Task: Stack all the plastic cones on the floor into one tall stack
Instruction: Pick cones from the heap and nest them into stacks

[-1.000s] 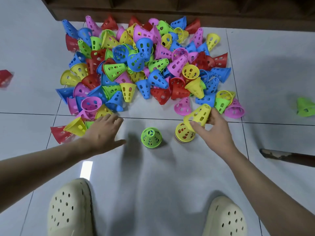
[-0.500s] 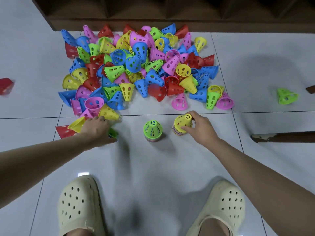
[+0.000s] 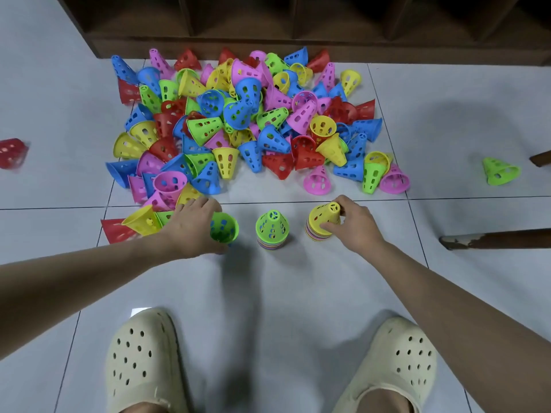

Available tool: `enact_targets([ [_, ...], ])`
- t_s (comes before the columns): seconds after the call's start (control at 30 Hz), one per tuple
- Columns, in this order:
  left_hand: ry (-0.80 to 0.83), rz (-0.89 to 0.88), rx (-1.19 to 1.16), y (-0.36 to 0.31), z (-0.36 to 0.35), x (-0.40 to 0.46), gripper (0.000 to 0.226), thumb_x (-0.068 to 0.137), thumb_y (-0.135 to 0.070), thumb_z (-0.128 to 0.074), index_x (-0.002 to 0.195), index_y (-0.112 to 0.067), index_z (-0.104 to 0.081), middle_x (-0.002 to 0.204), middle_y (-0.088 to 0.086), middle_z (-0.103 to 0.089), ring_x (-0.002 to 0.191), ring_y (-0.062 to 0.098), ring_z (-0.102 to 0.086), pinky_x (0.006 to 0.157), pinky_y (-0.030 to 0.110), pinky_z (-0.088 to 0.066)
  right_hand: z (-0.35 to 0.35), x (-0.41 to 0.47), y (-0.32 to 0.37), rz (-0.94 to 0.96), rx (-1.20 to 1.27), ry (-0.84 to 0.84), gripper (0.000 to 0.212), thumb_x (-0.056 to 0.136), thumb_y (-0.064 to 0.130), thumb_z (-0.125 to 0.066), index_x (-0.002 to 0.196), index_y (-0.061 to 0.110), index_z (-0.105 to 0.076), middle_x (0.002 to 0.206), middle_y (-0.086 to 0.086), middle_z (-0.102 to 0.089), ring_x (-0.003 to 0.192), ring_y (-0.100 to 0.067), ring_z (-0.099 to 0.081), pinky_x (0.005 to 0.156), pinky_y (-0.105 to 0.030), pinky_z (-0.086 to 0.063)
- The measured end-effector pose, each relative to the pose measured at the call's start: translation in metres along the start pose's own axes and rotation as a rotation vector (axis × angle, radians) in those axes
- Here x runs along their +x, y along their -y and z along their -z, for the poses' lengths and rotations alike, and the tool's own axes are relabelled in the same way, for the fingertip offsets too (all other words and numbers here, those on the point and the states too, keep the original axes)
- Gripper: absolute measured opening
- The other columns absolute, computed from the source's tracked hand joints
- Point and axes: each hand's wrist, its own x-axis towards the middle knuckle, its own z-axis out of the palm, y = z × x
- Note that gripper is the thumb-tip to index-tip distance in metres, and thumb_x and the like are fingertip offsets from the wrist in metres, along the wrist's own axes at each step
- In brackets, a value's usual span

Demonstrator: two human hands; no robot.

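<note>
A big heap of loose perforated plastic cones [image 3: 244, 123] in several colours lies on the white tiled floor. Two short stacks stand in front of it: one topped by a green cone [image 3: 272, 226], the other topped by a yellow cone [image 3: 323, 219]. My right hand [image 3: 354, 226] grips the yellow cone on top of the right stack. My left hand [image 3: 190, 226] holds a green cone [image 3: 225, 228] on its side, its open mouth facing me, just left of the green-topped stack.
A stray green cone [image 3: 499, 171] lies far right and a red one [image 3: 12, 152] far left. A dark wooden shelf base [image 3: 298, 22] runs along the back. A wooden furniture leg [image 3: 495, 238] juts in at right. My two cream clogs [image 3: 143, 362] stand near the bottom.
My right hand has set the yellow cone onto the right stack and stays on it. My left hand has picked a green cone from the heap's near left edge and brought it toward the stacks.
</note>
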Motion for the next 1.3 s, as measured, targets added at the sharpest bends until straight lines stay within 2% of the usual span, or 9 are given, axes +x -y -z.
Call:
enact_targets([
  [0.27,-0.238,0.024,-0.434,-0.015,0.041,0.003,0.075,0.069,-0.051,-0.086,0.126,-0.012,-0.055,0.113,0.001,-0.052,0.103,0.021,-0.053,0.085,0.032,-0.043,0.000,-0.002,-0.003,0.010,0.023,-0.002,0.040,0.074,0.036,-0.083,0.093,0.030,-0.049,0.091,-0.002,-0.068,0.098,-0.026,-0.062,0.083,-0.043,-0.053],
  [0.47,-0.243,0.034,-0.823,-0.039,0.071,0.002,0.048,0.087,-0.055,-0.069,0.128,-0.036,-0.056,0.082,0.000,-0.038,0.063,0.007,-0.040,0.061,0.023,-0.039,0.000,-0.002,-0.004,0.015,0.018,0.008,0.040,0.076,0.034,-0.082,0.097,0.027,-0.049,0.094,-0.003,-0.068,0.098,-0.027,-0.061,0.083,-0.043,-0.053],
  [0.6,-0.145,0.025,-0.980,-0.056,0.070,0.002,0.048,0.074,-0.067,-0.066,0.116,-0.046,-0.056,0.081,-0.001,-0.038,0.070,0.014,-0.041,0.068,0.034,-0.038,0.001,-0.003,-0.003,0.014,0.017,0.014,0.040,0.077,0.034,-0.082,0.099,0.026,-0.050,0.096,-0.004,-0.067,0.098,-0.027,-0.061,0.084,-0.043,-0.053],
  [0.7,-0.086,-0.052,-1.056,-0.068,0.066,0.002,0.057,0.068,-0.042,-0.081,0.118,-0.039,-0.053,0.090,-0.004,-0.054,0.079,0.011,-0.056,0.071,0.027,-0.047,0.001,-0.003,-0.004,0.024,0.016,0.014,0.041,0.076,0.035,-0.082,0.099,0.027,-0.050,0.095,-0.002,-0.068,0.099,-0.027,-0.062,0.084,-0.044,-0.053],
  [0.8,-0.048,-0.124,-1.123,-0.077,0.055,0.003,0.059,0.068,-0.017,-0.082,0.115,-0.022,-0.046,0.104,0.009,-0.064,0.093,0.022,-0.065,0.078,0.028,-0.056,0.002,-0.003,-0.003,0.023,0.020,0.014,0.040,0.076,0.035,-0.082,0.098,0.027,-0.049,0.095,-0.001,-0.068,0.098,-0.026,-0.062,0.084,-0.043,-0.053],
  [0.93,-0.051,-0.109,-1.029,-0.085,0.032,0.008,0.063,0.061,-0.021,-0.085,0.104,-0.023,-0.039,0.100,0.008,-0.062,0.086,0.017,-0.061,0.077,0.042,-0.056,0.003,-0.003,-0.003,0.035,0.014,0.015,0.040,0.077,0.033,-0.082,0.099,0.025,-0.050,0.096,-0.001,-0.067,0.096,-0.026,-0.061,0.082,-0.042,-0.052],
  [1.0,-0.064,-0.103,-0.972,-0.089,0.022,0.010,0.064,0.063,-0.021,-0.088,0.103,-0.022,-0.038,0.100,0.011,-0.063,0.084,0.016,-0.061,0.074,0.037,-0.054,0.003,-0.002,-0.003,0.046,0.013,0.011,0.040,0.077,0.034,-0.082,0.100,0.024,-0.050,0.095,-0.001,-0.067,0.095,-0.026,-0.061,0.082,-0.041,-0.051],
  [1.13,-0.043,-0.112,-0.883,-0.087,0.006,0.014,0.065,0.060,-0.036,-0.090,0.098,-0.027,-0.038,0.096,-0.005,-0.064,0.095,0.017,-0.064,0.078,0.036,-0.056,0.002,-0.001,-0.005,0.057,0.017,0.005,0.040,0.077,0.036,-0.082,0.099,0.026,-0.050,0.094,0.004,-0.067,0.094,-0.023,-0.061,0.083,-0.042,-0.052],
  [1.3,-0.028,-0.134,-0.677,-0.080,-0.010,0.020,0.064,0.067,-0.042,-0.090,0.104,-0.029,-0.039,0.109,-0.016,-0.062,0.100,0.003,-0.061,0.072,0.014,-0.050,-0.001,0.002,-0.009,0.075,0.040,0.007,0.040,0.075,0.038,-0.082,0.098,0.029,-0.049,0.095,0.008,-0.066,0.096,-0.020,-0.062,0.085,-0.045,-0.053],
])
